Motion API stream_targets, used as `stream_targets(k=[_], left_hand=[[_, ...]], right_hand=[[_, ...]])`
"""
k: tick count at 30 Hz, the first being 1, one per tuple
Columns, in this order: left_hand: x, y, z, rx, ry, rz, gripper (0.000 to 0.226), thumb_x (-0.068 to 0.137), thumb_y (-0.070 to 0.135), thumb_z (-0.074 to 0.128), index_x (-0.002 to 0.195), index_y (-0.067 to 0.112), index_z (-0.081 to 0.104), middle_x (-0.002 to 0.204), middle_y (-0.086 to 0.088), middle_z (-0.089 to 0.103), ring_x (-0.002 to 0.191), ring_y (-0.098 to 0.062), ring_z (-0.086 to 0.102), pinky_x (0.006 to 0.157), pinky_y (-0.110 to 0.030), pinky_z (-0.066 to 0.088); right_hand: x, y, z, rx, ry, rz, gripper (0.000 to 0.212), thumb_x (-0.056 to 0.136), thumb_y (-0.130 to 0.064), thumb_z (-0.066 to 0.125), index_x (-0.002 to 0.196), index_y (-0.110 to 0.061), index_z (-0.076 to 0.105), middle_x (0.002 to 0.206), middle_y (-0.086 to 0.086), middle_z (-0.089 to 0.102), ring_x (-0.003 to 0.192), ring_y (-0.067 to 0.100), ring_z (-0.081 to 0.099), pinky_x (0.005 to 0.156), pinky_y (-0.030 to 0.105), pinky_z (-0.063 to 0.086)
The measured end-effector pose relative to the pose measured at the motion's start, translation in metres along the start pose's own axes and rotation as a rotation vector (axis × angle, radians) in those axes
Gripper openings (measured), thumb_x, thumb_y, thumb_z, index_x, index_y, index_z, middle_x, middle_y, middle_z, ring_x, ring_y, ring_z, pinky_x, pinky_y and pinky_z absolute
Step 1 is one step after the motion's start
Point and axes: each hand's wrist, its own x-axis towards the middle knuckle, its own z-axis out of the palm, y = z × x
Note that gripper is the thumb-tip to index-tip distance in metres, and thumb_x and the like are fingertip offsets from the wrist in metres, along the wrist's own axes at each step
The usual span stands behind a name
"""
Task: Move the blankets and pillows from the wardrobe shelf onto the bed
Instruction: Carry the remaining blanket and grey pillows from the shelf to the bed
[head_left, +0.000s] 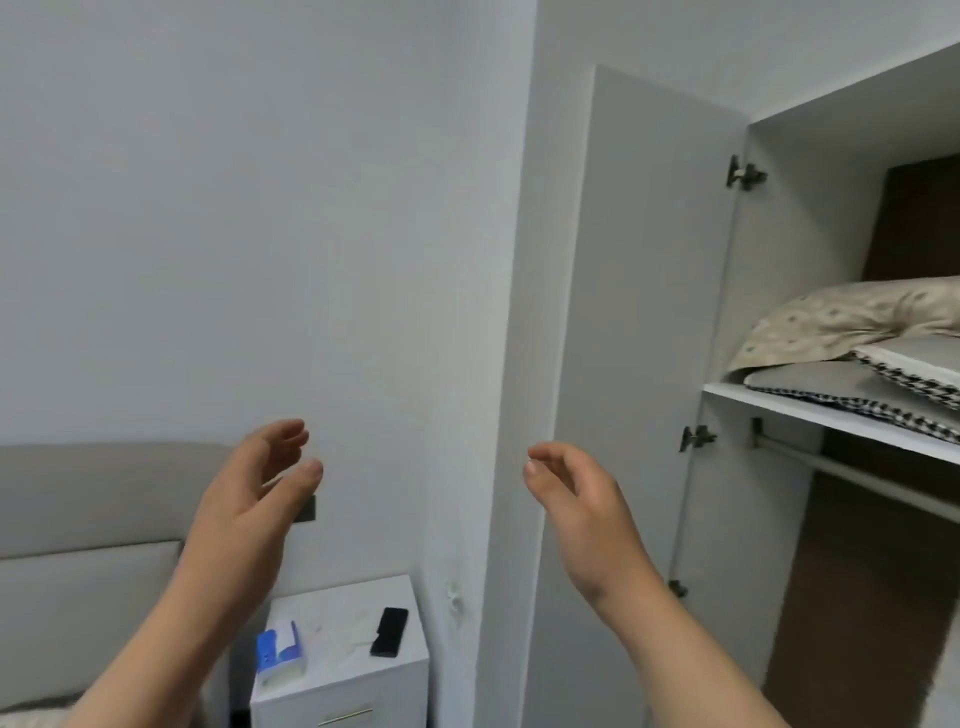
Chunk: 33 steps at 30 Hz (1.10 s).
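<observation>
Head camera looks at a plain wall, with the wardrobe at the right side. Both hands are up in front of the wall. The left hand (260, 488) has its fingers spread and holds nothing. The right hand (576, 499) is also loose and holds nothing. The two hands are apart from each other.

The wardrobe door (644, 312) stands open. Inside, on the white shelf (831, 415), lie the soft things: a beige patterned pillow (841, 319) on top, and grey pillows with black-and-white check edges (852, 384) under it. I cannot tell which of these is a blanket. They are well apart from both hands, off to the right.

The bed's grey headboard (88, 519) is at the lower left, beside a small white nightstand (353, 670).

I think the step now is reaching for the shelf. Next, both hands should go right, up to the shelf, and grab the top pillow from its two sides.
</observation>
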Motion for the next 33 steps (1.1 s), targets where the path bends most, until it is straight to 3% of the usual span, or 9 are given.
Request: stream_targets(k=[5,8,12,17,20,23,28,31,33], left_hand=[[0.029,-0.026,0.079,-0.075,-0.141,0.009,0.031,0.090,0.018,0.057,0.118,0.032,0.054,0.125,0.009,0.059,0.111,0.005,0.052,0.082,-0.022,0.041],[0.057,-0.042,0.111,-0.134,-0.217,0.023,0.031,0.089,0.023,0.059,0.119,0.032,0.055,0.124,0.011,0.060,0.113,0.003,0.052,0.088,-0.024,0.039],[0.105,-0.055,0.152,-0.242,-0.361,0.046,0.035,0.078,0.038,0.058,0.113,0.035,0.058,0.118,0.018,0.060,0.109,0.010,0.052,0.083,-0.020,0.039],[0.141,-0.063,0.217,-0.355,-0.555,0.079,0.028,0.091,0.020,0.054,0.115,0.033,0.058,0.122,0.011,0.060,0.111,0.005,0.052,0.084,-0.021,0.039],[0.146,-0.054,0.259,-0.419,-0.664,0.112,0.031,0.090,0.022,0.055,0.120,0.029,0.057,0.123,0.010,0.059,0.110,0.006,0.051,0.081,-0.018,0.039],[0.148,-0.047,0.299,-0.464,-0.734,0.143,0.032,0.090,0.024,0.055,0.122,0.028,0.056,0.126,0.009,0.058,0.115,-0.003,0.051,0.090,-0.024,0.037],[0.159,-0.031,0.369,-0.489,-0.791,0.205,0.027,0.091,0.024,0.054,0.118,0.029,0.054,0.123,0.007,0.058,0.119,-0.013,0.051,0.093,-0.027,0.036],[0.165,-0.016,0.412,-0.521,-0.799,0.196,0.026,0.092,0.021,0.053,0.117,0.026,0.054,0.124,0.002,0.056,0.114,-0.013,0.051,0.079,-0.014,0.038],[0.166,-0.003,0.441,-0.535,-0.798,0.198,0.026,0.093,0.020,0.053,0.118,0.023,0.054,0.125,0.000,0.056,0.110,-0.012,0.051,0.078,-0.016,0.039]], right_hand=[[0.019,0.019,-0.063,-0.081,0.194,0.012,0.005,0.088,-0.030,0.062,0.092,-0.034,0.063,0.108,-0.010,0.064,0.110,0.006,0.056,0.088,0.023,0.042],[0.033,0.025,-0.079,-0.166,0.288,0.021,0.009,0.089,-0.025,0.061,0.093,-0.033,0.062,0.108,-0.011,0.063,0.109,0.004,0.055,0.083,0.016,0.041],[0.056,0.023,-0.087,-0.278,0.441,0.041,0.013,0.090,-0.021,0.061,0.103,-0.023,0.063,0.111,-0.002,0.064,0.108,0.009,0.057,0.092,0.026,0.043],[0.067,0.010,-0.107,-0.392,0.616,0.070,0.011,0.090,-0.025,0.060,0.099,-0.031,0.061,0.107,-0.013,0.063,0.101,-0.005,0.055,0.080,0.012,0.040],[0.063,0.003,-0.129,-0.481,0.714,0.100,0.011,0.090,-0.028,0.059,0.100,-0.034,0.061,0.109,-0.015,0.061,0.106,-0.003,0.053,0.085,0.016,0.040],[0.057,-0.001,-0.153,-0.554,0.791,0.114,0.009,0.090,-0.029,0.059,0.098,-0.034,0.061,0.108,-0.014,0.063,0.106,-0.001,0.054,0.091,0.023,0.041],[0.052,-0.001,-0.204,-0.639,0.904,0.128,0.009,0.089,-0.032,0.060,0.097,-0.035,0.061,0.104,-0.017,0.063,0.101,-0.003,0.055,0.079,0.014,0.040],[0.053,-0.001,-0.241,-0.681,0.957,0.125,0.010,0.089,-0.035,0.058,0.098,-0.036,0.060,0.106,-0.018,0.062,0.104,-0.001,0.054,0.088,0.025,0.042],[0.058,-0.001,-0.266,-0.703,0.997,0.116,0.010,0.088,-0.039,0.057,0.098,-0.038,0.059,0.106,-0.019,0.062,0.104,-0.001,0.053,0.088,0.027,0.042]])
